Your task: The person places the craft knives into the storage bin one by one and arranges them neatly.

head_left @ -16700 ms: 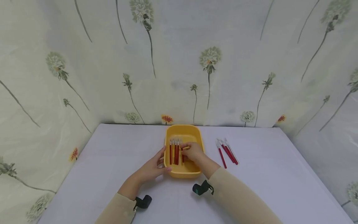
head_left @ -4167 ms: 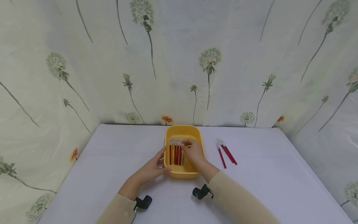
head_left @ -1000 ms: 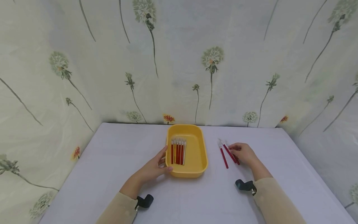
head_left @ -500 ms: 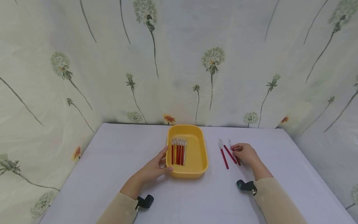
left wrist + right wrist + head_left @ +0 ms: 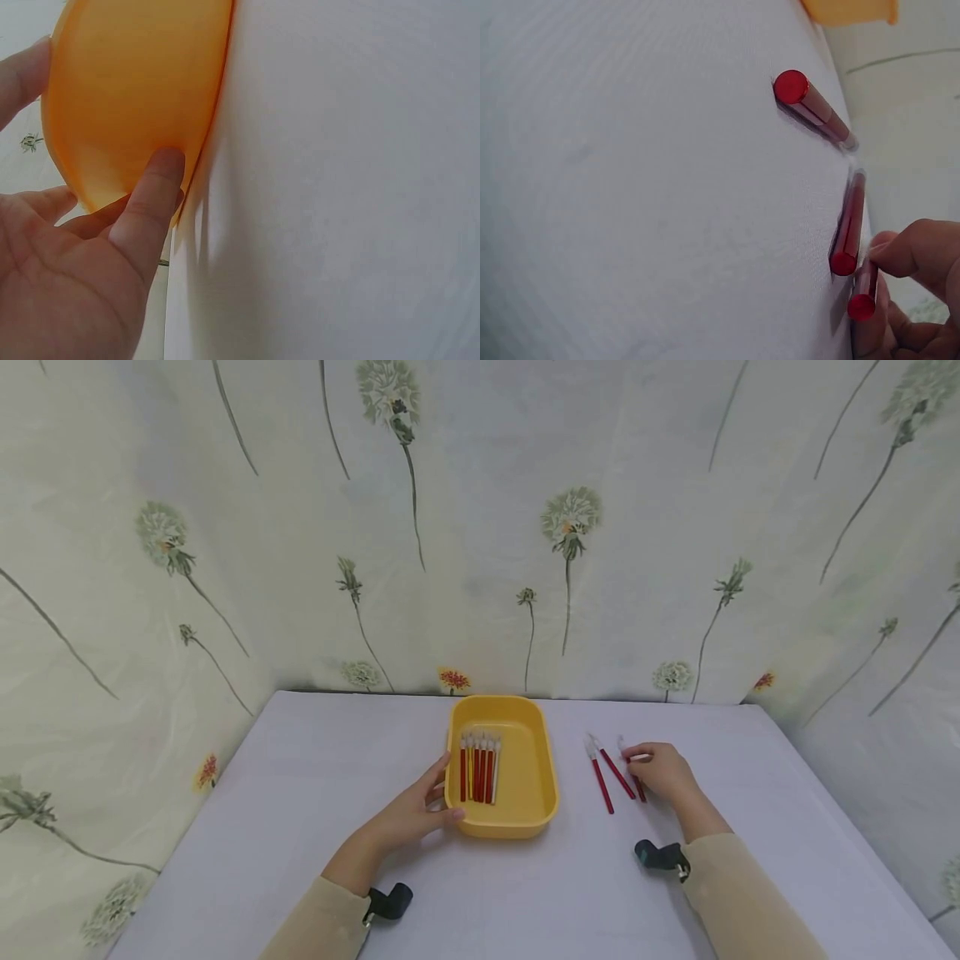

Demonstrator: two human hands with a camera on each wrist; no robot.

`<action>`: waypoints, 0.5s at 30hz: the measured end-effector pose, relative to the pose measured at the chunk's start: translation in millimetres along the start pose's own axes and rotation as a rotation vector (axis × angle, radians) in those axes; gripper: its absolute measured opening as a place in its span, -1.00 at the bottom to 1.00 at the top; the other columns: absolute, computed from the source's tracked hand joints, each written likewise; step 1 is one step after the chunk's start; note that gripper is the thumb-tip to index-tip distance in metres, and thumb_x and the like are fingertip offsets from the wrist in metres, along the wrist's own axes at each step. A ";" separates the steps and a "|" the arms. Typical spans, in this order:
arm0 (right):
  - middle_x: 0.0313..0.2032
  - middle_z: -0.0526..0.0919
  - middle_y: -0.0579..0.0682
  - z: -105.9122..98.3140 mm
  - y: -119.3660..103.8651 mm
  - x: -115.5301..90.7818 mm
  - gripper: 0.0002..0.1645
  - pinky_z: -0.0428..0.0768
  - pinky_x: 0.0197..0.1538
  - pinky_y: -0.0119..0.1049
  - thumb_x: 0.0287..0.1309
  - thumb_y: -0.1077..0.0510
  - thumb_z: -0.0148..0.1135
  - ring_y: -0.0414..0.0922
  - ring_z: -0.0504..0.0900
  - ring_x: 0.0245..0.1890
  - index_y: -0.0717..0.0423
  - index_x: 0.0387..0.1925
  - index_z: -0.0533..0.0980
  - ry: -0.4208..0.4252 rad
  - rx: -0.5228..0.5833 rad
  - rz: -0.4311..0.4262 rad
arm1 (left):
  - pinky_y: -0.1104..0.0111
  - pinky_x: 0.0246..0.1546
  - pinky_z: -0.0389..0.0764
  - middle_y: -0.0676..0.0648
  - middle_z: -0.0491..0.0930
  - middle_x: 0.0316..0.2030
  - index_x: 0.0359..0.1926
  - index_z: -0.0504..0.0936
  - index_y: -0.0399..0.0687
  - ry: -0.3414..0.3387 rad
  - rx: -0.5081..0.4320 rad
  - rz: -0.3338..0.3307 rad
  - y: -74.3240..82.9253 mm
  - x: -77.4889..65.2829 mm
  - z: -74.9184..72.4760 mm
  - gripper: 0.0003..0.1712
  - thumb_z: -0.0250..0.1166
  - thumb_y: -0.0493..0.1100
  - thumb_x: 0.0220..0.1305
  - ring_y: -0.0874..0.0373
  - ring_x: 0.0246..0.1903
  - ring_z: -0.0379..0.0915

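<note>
While reaching in with beige sleeves [image 5: 750,897] from about seven and five o'clock, wore a small black camera [image 5: 392,902] at the left wrist and a second black camera [image 5: 658,856] at the right. Set the left hand [image 5: 405,814] at the eight o'clock corner of a yellow tray [image 5: 501,828], with thumb and fingers spread apart and touching the wall from outside rather than clamped round it. Pinched a slim red stick [image 5: 865,285], pen-like and pale-tipped, between thumb and forefinger of the right hand [image 5: 663,772], well apart from the tray at its three o'clock, tip aimed roughly toward eleven. Could not tell whether to call it lifted or resting. Saw two more red sticks loose on the pale table [image 5: 585,893], toward nine o'clock from that pinch: the closer red stick [image 5: 617,774] just beside the held one, the outer red stick [image 5: 602,786] farther left, with tips close together and handles fanned apart. Found a row of sticks [image 5: 482,772] inside the tray, side by side along its nine o'clock wall with tips toward twelve: red at the left end, then yellow, then several red, then whitish at the right end. Beyond the tray, met the table's far edge at twelve o'clock, then a pale backdrop [image 5: 480,635] printed with dandelions [image 5: 572,514] and, low down, small orange-red flowers [image 5: 453,679].
</note>
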State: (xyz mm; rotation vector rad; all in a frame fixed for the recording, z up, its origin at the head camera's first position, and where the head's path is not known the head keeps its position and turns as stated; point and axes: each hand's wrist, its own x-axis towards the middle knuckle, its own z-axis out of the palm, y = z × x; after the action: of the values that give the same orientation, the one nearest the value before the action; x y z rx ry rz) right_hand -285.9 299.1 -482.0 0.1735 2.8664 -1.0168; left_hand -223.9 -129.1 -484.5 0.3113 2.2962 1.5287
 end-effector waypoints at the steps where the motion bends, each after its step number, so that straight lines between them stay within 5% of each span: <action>1: -0.04 0.66 0.32 -0.2 0.6 0.2 -0.63 0.57 -0.20 -0.15 0.24 0.26 0.20 0.05 0.63 -0.20 0.28 0.07 0.62 0.001 0.008 0.005 | -0.07 0.35 0.30 -0.15 0.13 0.51 0.61 -0.10 0.27 0.000 -0.001 0.000 -0.1 0.0 0.1 0.18 0.48 0.11 0.16 -0.13 0.44 0.17; 7: -0.06 0.67 0.29 -1.5 7.3 0.6 -0.60 0.56 -0.28 -0.28 0.28 0.21 0.21 -0.04 0.61 -0.25 0.29 0.11 0.59 -0.005 0.089 0.032 | -0.06 0.35 0.30 -0.17 0.13 0.51 0.61 -0.11 0.23 -0.009 -0.004 0.013 -1.2 0.4 -0.2 0.19 0.48 0.10 0.16 -0.13 0.43 0.17; 15: -0.01 0.66 0.27 -5.9 0.0 -9.8 -0.55 0.59 -0.13 -0.25 0.34 0.16 0.20 -0.02 0.62 -0.15 0.26 0.19 0.55 -0.011 0.200 0.095 | -0.07 0.36 0.29 -0.16 0.12 0.51 0.61 -0.10 0.29 0.005 0.015 -0.009 1.0 -1.5 -0.2 0.19 0.49 0.13 0.14 -0.14 0.44 0.17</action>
State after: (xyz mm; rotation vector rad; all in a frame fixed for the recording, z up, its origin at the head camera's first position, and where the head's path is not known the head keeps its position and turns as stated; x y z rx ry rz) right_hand -276.5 302.1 -476.3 0.3146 2.7131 -1.2795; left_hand -222.7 -129.4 -483.2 0.3019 2.3110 1.5099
